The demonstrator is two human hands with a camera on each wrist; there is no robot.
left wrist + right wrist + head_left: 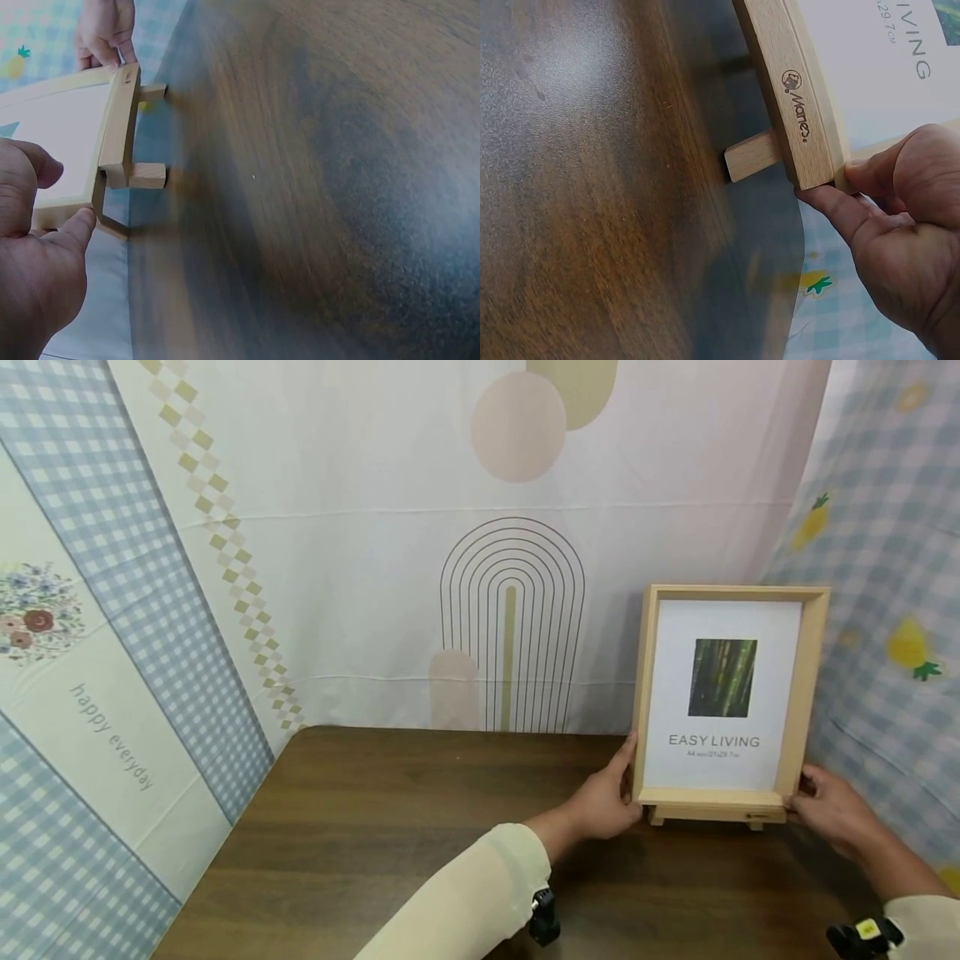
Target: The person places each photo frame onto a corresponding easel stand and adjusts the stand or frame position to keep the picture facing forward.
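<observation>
A light wooden picture frame point(801, 693) stands leaning back on a small wooden easel point(712, 813) at the table's right side. Behind the glazing is a white sheet with a bamboo photo and the words EASY LIVING. My left hand point(607, 797) grips the frame's lower left side, thumb and fingers about its edge. At the lower right corner, my right hand point(832, 810) pinches the frame, with a thumb on the corner and a finger against the end of the easel's ledge point(799, 112). Two short easel feet point(148, 175) jut out below the ledge.
A dark brown wooden table point(375, 827) lies beneath. Behind it hangs a pale cloth point(360, 610) with arches and circles. Blue checked cloth point(885, 710) with pineapples hangs close on the right, and another checked cloth point(127, 527) covers the left.
</observation>
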